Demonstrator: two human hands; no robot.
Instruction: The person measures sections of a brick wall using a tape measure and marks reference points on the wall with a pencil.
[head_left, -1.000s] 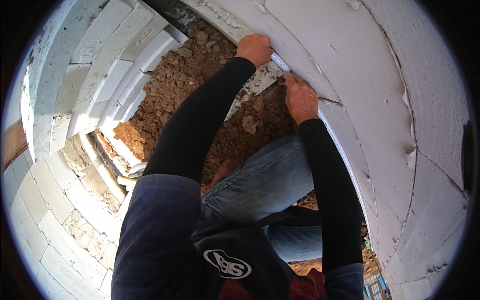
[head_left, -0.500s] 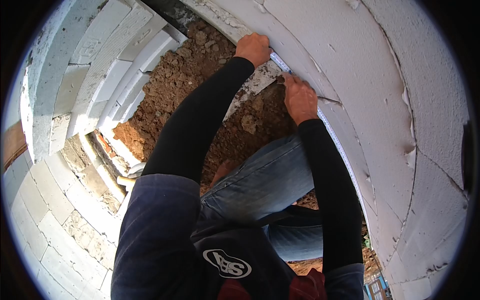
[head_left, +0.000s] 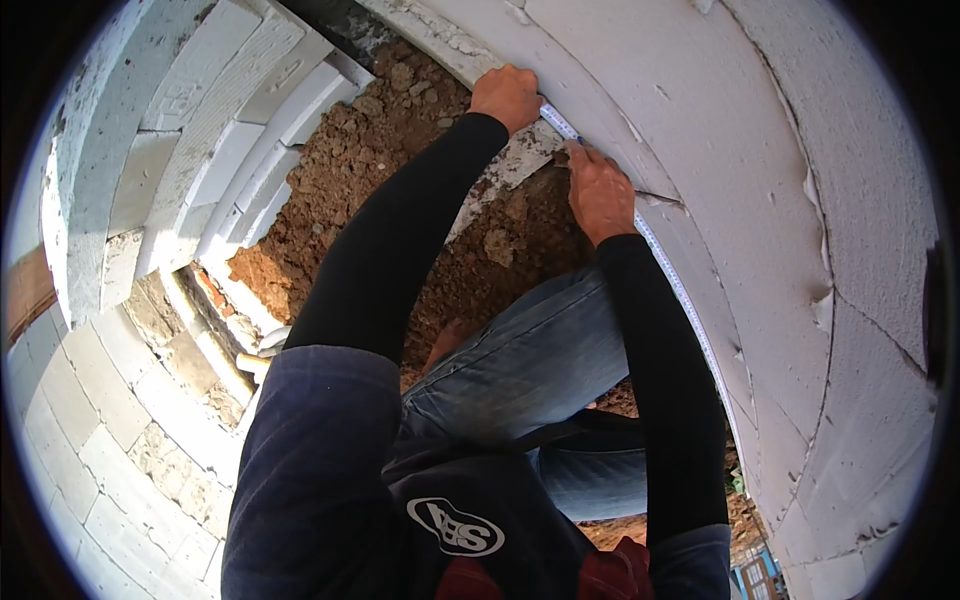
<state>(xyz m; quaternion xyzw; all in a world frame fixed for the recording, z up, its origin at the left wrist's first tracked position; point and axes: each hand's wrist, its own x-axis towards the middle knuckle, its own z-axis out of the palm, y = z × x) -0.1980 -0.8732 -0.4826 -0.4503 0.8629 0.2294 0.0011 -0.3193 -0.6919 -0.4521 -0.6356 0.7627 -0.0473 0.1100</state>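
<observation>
A white measuring tape (head_left: 559,122) runs along the foot of the pale block wall (head_left: 720,130). My left hand (head_left: 507,98) is closed on it at the far end, knuckles up against the wall. Nearer to me, my right hand (head_left: 602,195) has its fingers curled and pressed at the tape, with the thumb side toward the soil. Small dark bits show by its fingertips, too small to name. Past my right wrist the tape carries on along the wall, beside my sleeved forearm (head_left: 675,370).
Loose brown soil (head_left: 345,160) lies below and left of my hands, with a mortar-smeared ledge (head_left: 525,160) at the wall's foot. Another block wall (head_left: 170,150) rises at left. My bent knee in jeans (head_left: 530,350) is close under my arms. A pale pipe (head_left: 250,365) sits at lower left.
The fingers of my right hand have shifted slightly at the tape, the fingertips moving a little up toward the wall. My left hand stays in the same place.
</observation>
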